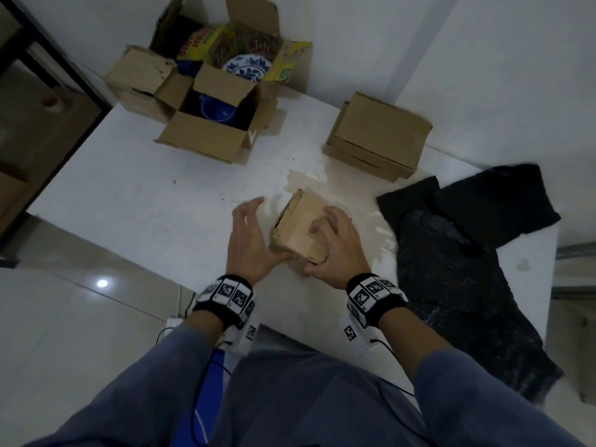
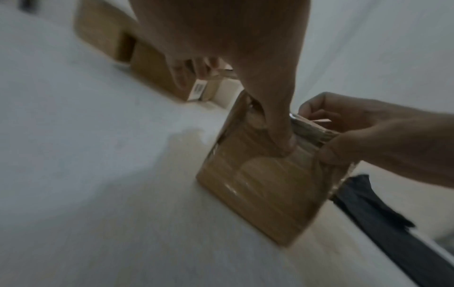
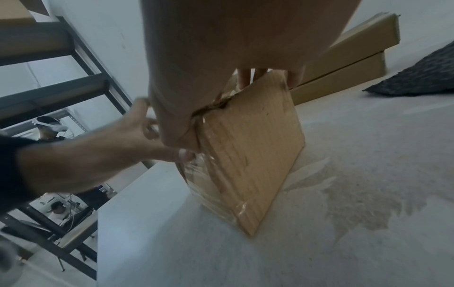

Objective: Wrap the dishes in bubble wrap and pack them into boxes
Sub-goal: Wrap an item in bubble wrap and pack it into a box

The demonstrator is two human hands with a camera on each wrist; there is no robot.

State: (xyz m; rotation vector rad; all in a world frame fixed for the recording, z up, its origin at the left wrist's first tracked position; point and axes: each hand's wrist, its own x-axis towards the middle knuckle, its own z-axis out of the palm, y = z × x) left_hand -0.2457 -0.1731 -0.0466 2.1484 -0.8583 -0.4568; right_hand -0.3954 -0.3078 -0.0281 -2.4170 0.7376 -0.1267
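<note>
The contents of the small cardboard box [image 1: 298, 229] are not visible in any view; its faces are covered with glossy tape. Both wrist views are motion-blurred. The head view shows the box resting on the white table [image 1: 129, 195] near the front edge, between the two hands. The right hand [image 1: 335, 243] grasps it, fingers curled over the top and thumb at the near corner. The left hand [image 1: 250, 240] has its fingers spread and loose beside the box's left face; only the left wrist view shows its thumb [image 2: 282, 136] pressing on the box's taped face. The right wrist view alone shows a torn cardboard edge under the right thumb. Black bubble wrap [image 1: 467, 253] lies just right of the box. An open box [image 1: 206, 137] behind holds a blue bowl [image 1: 217, 111].
</note>
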